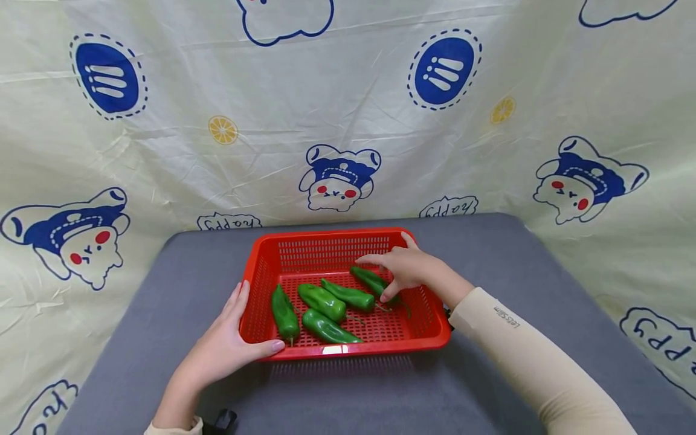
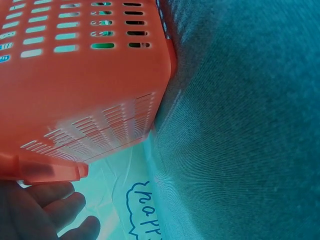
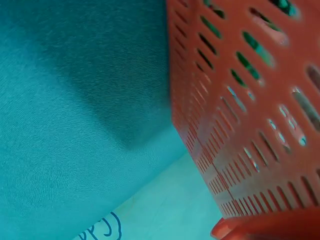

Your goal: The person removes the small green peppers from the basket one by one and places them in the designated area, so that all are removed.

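Note:
A red plastic basket (image 1: pixel 353 348) with slotted walls holds several green peppers. My left hand (image 1: pixel 225 344) rests against its near left corner, thumb stretched along the front rim and fingers straight along the outside of the left wall. In the left wrist view, fingers (image 2: pixel 62 207) show beside the rim. My right hand (image 1: pixel 405 266) reaches over the right wall, index finger and thumb spread apart above the rightmost green pepper (image 1: pixel 368 277). That pepper is partly hidden by the hand. Nearest the left hand lies another green pepper (image 1: pixel 285 314), its stem toward the front.
The basket stands on a grey cloth-covered table (image 1: pixel 212 272). Behind it hangs a pale printed sheet (image 1: pixel 261 169) with cartoon figures. Between the outer peppers lie more green peppers (image 1: pixel 322 302). The right wrist view shows the basket's slotted outer wall (image 3: pixel 240 115) beside the tabletop.

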Demonstrator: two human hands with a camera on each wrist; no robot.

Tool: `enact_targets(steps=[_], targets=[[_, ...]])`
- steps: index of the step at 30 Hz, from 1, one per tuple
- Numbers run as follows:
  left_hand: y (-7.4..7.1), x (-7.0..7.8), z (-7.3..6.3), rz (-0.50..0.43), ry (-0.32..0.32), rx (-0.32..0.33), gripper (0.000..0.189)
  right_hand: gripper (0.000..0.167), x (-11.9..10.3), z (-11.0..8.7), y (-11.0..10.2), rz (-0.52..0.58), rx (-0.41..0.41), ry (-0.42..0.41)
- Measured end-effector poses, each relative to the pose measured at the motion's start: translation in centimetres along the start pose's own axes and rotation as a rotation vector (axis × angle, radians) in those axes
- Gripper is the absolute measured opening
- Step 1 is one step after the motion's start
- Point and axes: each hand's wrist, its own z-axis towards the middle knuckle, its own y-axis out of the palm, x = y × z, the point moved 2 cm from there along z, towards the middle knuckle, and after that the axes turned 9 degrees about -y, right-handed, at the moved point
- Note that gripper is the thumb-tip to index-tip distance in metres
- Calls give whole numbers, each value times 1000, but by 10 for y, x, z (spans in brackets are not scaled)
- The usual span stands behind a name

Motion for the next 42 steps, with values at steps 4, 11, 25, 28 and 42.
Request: enact_targets(steps=[4, 11, 25, 28, 42], targets=[[-1, 1, -1, 3, -8, -10, 125, 90, -2, 3, 4, -75, -41, -18], [-2, 3, -1, -3, -6, -16, 124, 91, -3, 9, 11, -148, -117, -7], [-2, 1, 1, -8, 4, -12, 123, 94, -1, 19, 17, -39, -215, 54], [-1, 0, 1, -10, 7, -10, 123, 93, -1, 20, 18, -31, -203, 42], [-1, 1, 1, -16, 10, -3, 124, 87, -1, 18, 12, 24, -94, 6]])
